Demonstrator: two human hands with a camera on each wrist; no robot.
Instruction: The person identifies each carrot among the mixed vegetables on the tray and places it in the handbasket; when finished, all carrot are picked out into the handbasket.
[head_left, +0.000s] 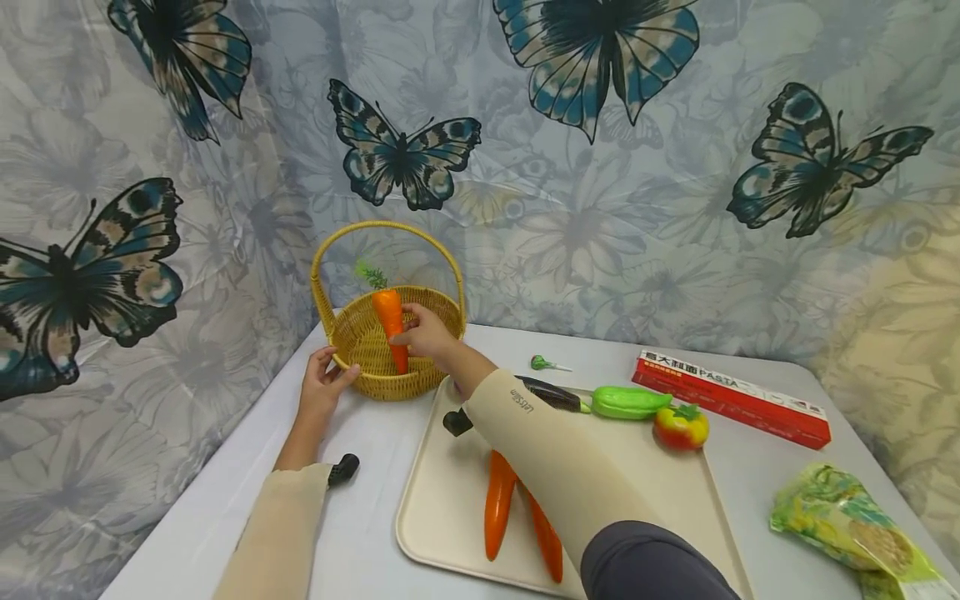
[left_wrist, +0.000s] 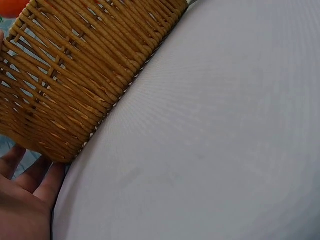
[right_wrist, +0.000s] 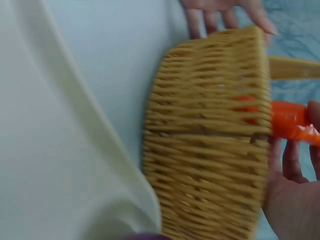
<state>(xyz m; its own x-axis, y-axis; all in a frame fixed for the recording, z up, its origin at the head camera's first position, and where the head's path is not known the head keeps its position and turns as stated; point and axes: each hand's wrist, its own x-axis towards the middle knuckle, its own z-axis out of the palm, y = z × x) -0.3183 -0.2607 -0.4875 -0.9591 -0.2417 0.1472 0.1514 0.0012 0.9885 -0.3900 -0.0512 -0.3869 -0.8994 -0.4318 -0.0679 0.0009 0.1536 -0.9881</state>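
Observation:
A wicker basket (head_left: 397, 387) with a tall arched handle stands at the back left of the white table. My left hand (head_left: 321, 390) grips its near left side, thumb at the rim and fingers along the outer wall; the left wrist view shows those fingers (left_wrist: 50, 182) against the weave. With my right hand (head_left: 429, 333) I hold an orange carrot (head_left: 388, 312) with a green top, tip down inside the basket. Through the basket wall (right_wrist: 210, 110) in the right wrist view, part of the carrot (right_wrist: 290, 120) shows, with my right thumb and fingers about it.
Right of the basket, a beige tray (head_left: 442, 533) bears two carrots (head_left: 498, 508), an eggplant (head_left: 551, 393), a green vegetable (head_left: 630, 402) and a red-yellow fruit (head_left: 681, 427). Beyond lie a lollipop-like piece (head_left: 542, 362), a red pasta box (head_left: 735, 400) and a green bag (head_left: 862, 525).

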